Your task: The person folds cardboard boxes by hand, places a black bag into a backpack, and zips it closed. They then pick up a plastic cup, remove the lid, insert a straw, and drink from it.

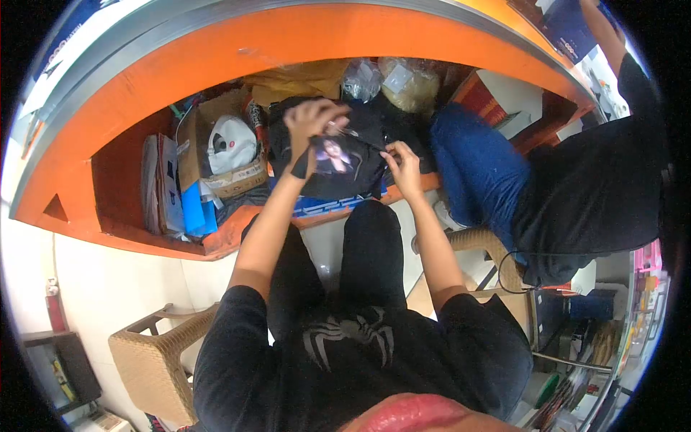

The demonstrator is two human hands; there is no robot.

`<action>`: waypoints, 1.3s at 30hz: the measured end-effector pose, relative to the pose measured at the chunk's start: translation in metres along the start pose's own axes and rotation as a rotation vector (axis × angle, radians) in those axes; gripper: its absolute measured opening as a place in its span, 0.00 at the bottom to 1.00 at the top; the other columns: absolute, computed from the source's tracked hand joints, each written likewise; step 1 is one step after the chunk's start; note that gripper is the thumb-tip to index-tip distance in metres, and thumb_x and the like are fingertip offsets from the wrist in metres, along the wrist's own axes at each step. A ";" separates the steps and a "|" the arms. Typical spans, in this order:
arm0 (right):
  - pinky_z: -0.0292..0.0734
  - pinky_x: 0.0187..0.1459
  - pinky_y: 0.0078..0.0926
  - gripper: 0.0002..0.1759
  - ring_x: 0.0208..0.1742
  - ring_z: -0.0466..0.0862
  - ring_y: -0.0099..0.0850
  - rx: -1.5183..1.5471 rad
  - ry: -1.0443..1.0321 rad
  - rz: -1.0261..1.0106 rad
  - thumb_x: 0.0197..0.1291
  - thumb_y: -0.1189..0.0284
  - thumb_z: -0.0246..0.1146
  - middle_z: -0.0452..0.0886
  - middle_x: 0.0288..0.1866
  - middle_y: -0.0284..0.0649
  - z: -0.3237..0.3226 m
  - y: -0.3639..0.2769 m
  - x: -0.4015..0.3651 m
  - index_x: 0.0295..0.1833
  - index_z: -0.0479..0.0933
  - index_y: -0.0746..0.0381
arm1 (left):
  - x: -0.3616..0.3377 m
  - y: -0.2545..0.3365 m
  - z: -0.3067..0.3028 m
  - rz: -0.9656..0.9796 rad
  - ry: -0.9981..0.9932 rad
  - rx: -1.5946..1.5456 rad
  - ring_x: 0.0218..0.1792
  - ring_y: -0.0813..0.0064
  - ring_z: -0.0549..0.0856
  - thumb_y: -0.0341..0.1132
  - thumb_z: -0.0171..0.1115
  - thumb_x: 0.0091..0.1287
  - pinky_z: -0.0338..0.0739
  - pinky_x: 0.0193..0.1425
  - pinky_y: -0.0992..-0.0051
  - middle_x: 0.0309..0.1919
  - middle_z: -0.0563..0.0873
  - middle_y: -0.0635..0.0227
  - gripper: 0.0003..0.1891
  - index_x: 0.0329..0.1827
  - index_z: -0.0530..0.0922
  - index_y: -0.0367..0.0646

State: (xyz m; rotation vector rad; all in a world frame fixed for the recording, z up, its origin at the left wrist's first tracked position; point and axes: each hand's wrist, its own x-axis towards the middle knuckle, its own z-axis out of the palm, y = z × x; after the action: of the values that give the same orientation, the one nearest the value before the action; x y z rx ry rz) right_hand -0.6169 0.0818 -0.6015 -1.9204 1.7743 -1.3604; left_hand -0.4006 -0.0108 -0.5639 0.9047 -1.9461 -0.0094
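Note:
A black fabric bag [360, 176] lies in the opening of the orange counter, just beyond my knees. At its right side, my right hand [404, 164] has thumb and fingers closed in a pinch on the edge of the black fabric. Over the bag's upper left part is my left hand [311, 119], with a dark band on the wrist. Motion smears its fingers. Between my hands, a small bright picture of a person [333, 156] shows against the black fabric; its lower edge is blurred.
An orange counter [216, 61] curves around the opening. Left inside stands a cardboard box [188, 147] with a white plastic bag [232, 144]. Clear plastic bags [407, 83] lie at the back. A person in blue jeans [475, 169] sits close on my right. A brown woven stool [151, 353] stands at left.

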 end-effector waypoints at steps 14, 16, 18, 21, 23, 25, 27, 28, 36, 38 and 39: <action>0.66 0.55 0.40 0.24 0.53 0.75 0.41 -0.356 0.075 -0.338 0.44 0.61 0.72 0.78 0.48 0.40 0.060 -0.117 0.040 0.49 0.79 0.56 | -0.047 -0.101 -0.003 -0.795 0.088 -0.323 0.53 0.54 0.78 0.39 0.42 0.75 0.68 0.58 0.64 0.49 0.80 0.48 0.19 0.58 0.74 0.36; 0.69 0.51 0.37 0.18 0.48 0.78 0.39 -0.311 -0.034 -0.309 0.47 0.64 0.70 0.79 0.43 0.38 0.070 -0.095 0.053 0.45 0.81 0.57 | -0.050 -0.093 -0.011 -0.752 -0.003 -0.136 0.50 0.50 0.80 0.35 0.39 0.75 0.71 0.55 0.62 0.47 0.82 0.45 0.18 0.59 0.73 0.37; 0.72 0.46 0.35 0.13 0.44 0.80 0.38 -0.234 -0.058 -0.305 0.48 0.67 0.69 0.80 0.38 0.37 0.066 -0.088 0.061 0.40 0.82 0.58 | -0.060 -0.113 -0.005 -0.594 -0.014 -0.039 0.48 0.48 0.82 0.33 0.38 0.75 0.72 0.53 0.60 0.46 0.82 0.44 0.18 0.58 0.73 0.37; 0.76 0.39 0.34 0.09 0.39 0.81 0.40 -0.104 0.031 -0.370 0.47 0.71 0.69 0.80 0.34 0.38 0.034 -0.108 0.064 0.36 0.82 0.60 | -0.066 -0.132 0.012 -0.962 0.050 -0.581 0.54 0.61 0.79 0.44 0.41 0.75 0.66 0.61 0.67 0.49 0.82 0.51 0.22 0.63 0.70 0.39; 0.76 0.41 0.33 0.08 0.40 0.81 0.40 -0.132 0.079 -0.363 0.47 0.73 0.68 0.81 0.35 0.38 0.015 -0.118 0.067 0.36 0.82 0.60 | -0.089 -0.165 0.043 -0.945 0.131 -0.975 0.60 0.71 0.73 0.53 0.45 0.74 0.59 0.67 0.73 0.54 0.81 0.57 0.28 0.65 0.70 0.39; 0.75 0.41 0.32 0.09 0.40 0.81 0.40 -0.115 0.137 -0.392 0.46 0.74 0.68 0.81 0.35 0.40 0.001 -0.122 0.071 0.37 0.83 0.59 | -0.083 -0.158 0.044 -1.033 0.154 -1.087 0.61 0.70 0.73 0.52 0.47 0.73 0.59 0.67 0.75 0.57 0.79 0.58 0.28 0.64 0.73 0.37; 0.74 0.41 0.32 0.09 0.39 0.80 0.39 -0.071 0.186 -0.425 0.46 0.73 0.68 0.80 0.34 0.39 -0.008 -0.128 0.072 0.37 0.84 0.59 | -0.075 -0.131 0.039 -1.044 0.218 -1.168 0.58 0.69 0.75 0.52 0.50 0.72 0.61 0.67 0.75 0.55 0.80 0.62 0.28 0.60 0.75 0.35; 0.74 0.41 0.31 0.09 0.38 0.80 0.38 -0.075 0.205 -0.443 0.46 0.73 0.68 0.80 0.33 0.38 -0.014 -0.134 0.072 0.37 0.84 0.58 | -0.068 -0.118 0.027 -1.065 0.170 -1.241 0.57 0.69 0.76 0.52 0.50 0.72 0.62 0.66 0.74 0.54 0.80 0.61 0.27 0.60 0.75 0.36; 0.74 0.41 0.29 0.11 0.37 0.80 0.37 -0.073 0.036 -0.477 0.43 0.77 0.69 0.79 0.32 0.40 -0.045 -0.154 0.069 0.37 0.84 0.61 | -0.100 -0.048 -0.008 -1.219 -0.010 -1.459 0.72 0.68 0.60 0.64 0.57 0.63 0.54 0.73 0.68 0.73 0.59 0.62 0.46 0.75 0.54 0.43; 0.74 0.42 0.28 0.11 0.38 0.80 0.36 -0.040 -0.010 -0.429 0.43 0.78 0.69 0.79 0.32 0.41 -0.053 -0.154 0.063 0.37 0.84 0.62 | -0.147 -0.046 -0.012 -1.114 -0.078 -1.329 0.73 0.69 0.58 0.62 0.50 0.68 0.51 0.75 0.66 0.73 0.61 0.66 0.42 0.76 0.53 0.44; 0.74 0.43 0.28 0.11 0.38 0.80 0.35 -0.019 -0.024 -0.424 0.43 0.77 0.69 0.79 0.32 0.41 -0.057 -0.151 0.060 0.37 0.84 0.63 | -0.178 -0.055 -0.012 -1.137 -0.214 -1.349 0.74 0.67 0.55 0.62 0.54 0.66 0.47 0.76 0.68 0.73 0.58 0.62 0.45 0.76 0.50 0.41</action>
State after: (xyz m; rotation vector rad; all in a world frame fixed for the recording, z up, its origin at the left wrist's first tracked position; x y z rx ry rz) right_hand -0.5621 0.0939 -0.4382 -2.4086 1.4223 -1.4340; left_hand -0.3109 0.0594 -0.7121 0.8623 -0.8947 -1.8451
